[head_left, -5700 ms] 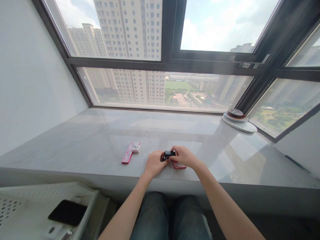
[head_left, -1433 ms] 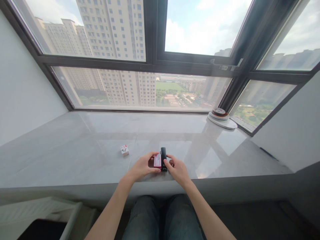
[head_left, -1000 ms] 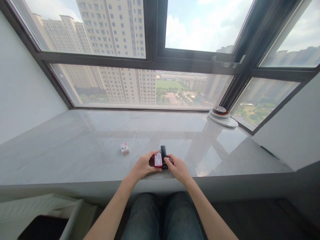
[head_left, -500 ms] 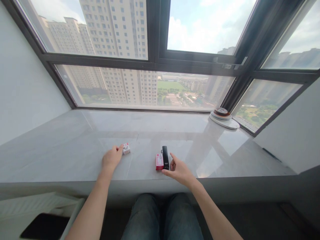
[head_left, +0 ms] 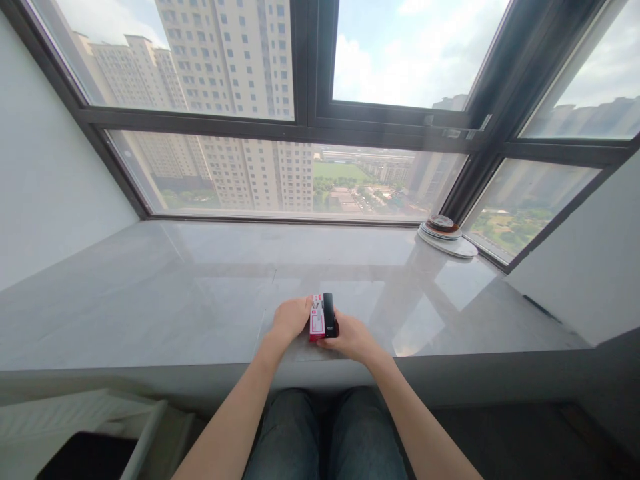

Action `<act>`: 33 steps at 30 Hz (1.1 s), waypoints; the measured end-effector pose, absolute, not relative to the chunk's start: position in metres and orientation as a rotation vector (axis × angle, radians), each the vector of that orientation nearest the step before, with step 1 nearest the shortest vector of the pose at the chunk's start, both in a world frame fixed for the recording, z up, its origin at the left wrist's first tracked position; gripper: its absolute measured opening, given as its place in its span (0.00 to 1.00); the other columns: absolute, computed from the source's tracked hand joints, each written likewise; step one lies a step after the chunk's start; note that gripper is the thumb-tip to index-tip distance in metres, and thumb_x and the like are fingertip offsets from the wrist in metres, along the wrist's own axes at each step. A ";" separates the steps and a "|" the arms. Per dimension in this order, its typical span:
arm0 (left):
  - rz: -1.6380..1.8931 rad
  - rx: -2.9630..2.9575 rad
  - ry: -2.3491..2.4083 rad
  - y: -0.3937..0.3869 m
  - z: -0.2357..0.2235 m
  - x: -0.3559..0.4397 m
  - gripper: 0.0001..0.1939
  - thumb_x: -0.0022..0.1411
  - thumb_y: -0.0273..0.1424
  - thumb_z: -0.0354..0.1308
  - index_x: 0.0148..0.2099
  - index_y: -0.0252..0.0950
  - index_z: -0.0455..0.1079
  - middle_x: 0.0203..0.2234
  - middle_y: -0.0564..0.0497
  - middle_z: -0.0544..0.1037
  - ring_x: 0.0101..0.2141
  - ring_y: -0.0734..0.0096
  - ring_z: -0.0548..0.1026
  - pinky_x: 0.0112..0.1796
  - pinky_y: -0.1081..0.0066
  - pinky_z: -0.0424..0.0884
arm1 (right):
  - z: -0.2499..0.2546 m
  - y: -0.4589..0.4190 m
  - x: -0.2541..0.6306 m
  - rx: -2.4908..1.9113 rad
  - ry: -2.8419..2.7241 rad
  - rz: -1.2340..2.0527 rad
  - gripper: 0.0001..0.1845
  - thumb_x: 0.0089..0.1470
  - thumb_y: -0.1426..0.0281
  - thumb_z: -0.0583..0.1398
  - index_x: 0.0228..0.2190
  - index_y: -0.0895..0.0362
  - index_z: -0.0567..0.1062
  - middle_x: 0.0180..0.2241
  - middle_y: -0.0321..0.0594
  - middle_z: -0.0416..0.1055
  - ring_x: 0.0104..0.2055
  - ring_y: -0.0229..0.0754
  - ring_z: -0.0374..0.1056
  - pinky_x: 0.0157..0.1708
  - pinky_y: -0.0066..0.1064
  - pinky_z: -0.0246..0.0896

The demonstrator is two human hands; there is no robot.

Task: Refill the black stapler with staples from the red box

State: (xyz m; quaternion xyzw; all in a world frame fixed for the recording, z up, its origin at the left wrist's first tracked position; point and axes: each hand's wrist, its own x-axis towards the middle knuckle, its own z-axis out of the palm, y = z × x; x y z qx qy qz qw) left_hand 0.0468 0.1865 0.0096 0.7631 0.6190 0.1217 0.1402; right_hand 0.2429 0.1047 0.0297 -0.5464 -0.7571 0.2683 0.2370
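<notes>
A small white-and-pink box (head_left: pixel 317 303) is held in my left hand (head_left: pixel 291 317), its fingers closed at the box's left side. Just in front of it, a red-and-white box (head_left: pixel 317 325) rests on the pale stone sill. Along the right of both boxes lies a long black stapler (head_left: pixel 329 315). My right hand (head_left: pixel 353 335) is closed about the stapler's near right side, with the thumb across its near end by the red-and-white box. Some right fingertips are hidden behind the stapler.
Round plates or lids (head_left: pixel 447 237) are stacked in the sill's far right corner by the window frame. A thin dark strip (head_left: pixel 543 309) lies along the right wall. Below the front edge, a pale container (head_left: pixel 145 433) with something black in it stands at lower left.
My left hand has carried the small white-and-pink box rightward to the far end of the red-and-white box. My right hand has closed in against the stapler.
</notes>
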 end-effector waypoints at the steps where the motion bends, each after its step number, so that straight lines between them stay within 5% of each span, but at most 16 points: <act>1: 0.339 2.195 1.773 0.187 0.011 0.048 0.35 0.74 0.50 0.32 0.40 0.36 0.77 0.37 0.36 0.82 0.41 0.54 0.80 0.45 0.61 0.70 | 0.030 0.106 0.243 -1.485 -2.086 0.735 0.34 0.48 0.59 0.71 0.55 0.50 0.70 0.43 0.38 0.78 0.43 0.50 0.74 0.37 0.30 0.60; 5: 0.268 2.142 1.649 0.189 0.017 0.045 0.39 0.73 0.50 0.30 0.27 0.36 0.74 0.21 0.41 0.79 0.28 0.61 0.79 0.39 0.66 0.71 | 0.028 0.110 0.245 -1.457 -2.103 0.753 0.34 0.47 0.57 0.72 0.53 0.51 0.72 0.42 0.39 0.78 0.42 0.50 0.73 0.37 0.30 0.60; 10: 0.222 2.044 1.497 0.189 0.024 0.049 0.40 0.74 0.48 0.29 0.24 0.35 0.73 0.20 0.42 0.78 0.20 0.67 0.75 0.32 0.69 0.71 | 0.026 0.116 0.256 -1.417 -2.108 0.806 0.31 0.46 0.58 0.72 0.50 0.52 0.73 0.41 0.38 0.78 0.40 0.49 0.72 0.36 0.29 0.61; 20: 0.126 1.790 1.207 0.209 0.020 0.180 0.41 0.73 0.50 0.28 0.32 0.29 0.75 0.17 0.39 0.76 0.21 0.65 0.77 0.28 0.69 0.74 | 0.039 0.117 0.376 -1.580 -1.922 1.031 0.28 0.42 0.59 0.72 0.44 0.59 0.79 0.35 0.38 0.78 0.39 0.49 0.72 0.37 0.31 0.64; 27: 0.137 1.728 1.108 0.218 0.023 0.276 0.42 0.73 0.51 0.30 0.33 0.26 0.75 0.23 0.30 0.79 0.24 0.60 0.80 0.30 0.65 0.76 | 0.066 0.112 0.440 -1.805 -1.729 0.989 0.26 0.33 0.58 0.74 0.35 0.59 0.81 0.30 0.39 0.78 0.35 0.50 0.72 0.36 0.34 0.67; 33: 0.236 1.665 1.106 0.223 0.022 0.290 0.38 0.74 0.49 0.33 0.33 0.26 0.74 0.23 0.31 0.79 0.23 0.60 0.80 0.28 0.66 0.76 | 0.055 0.116 0.469 -1.798 -1.721 0.999 0.36 0.34 0.56 0.74 0.45 0.59 0.77 0.29 0.36 0.76 0.33 0.46 0.71 0.35 0.31 0.64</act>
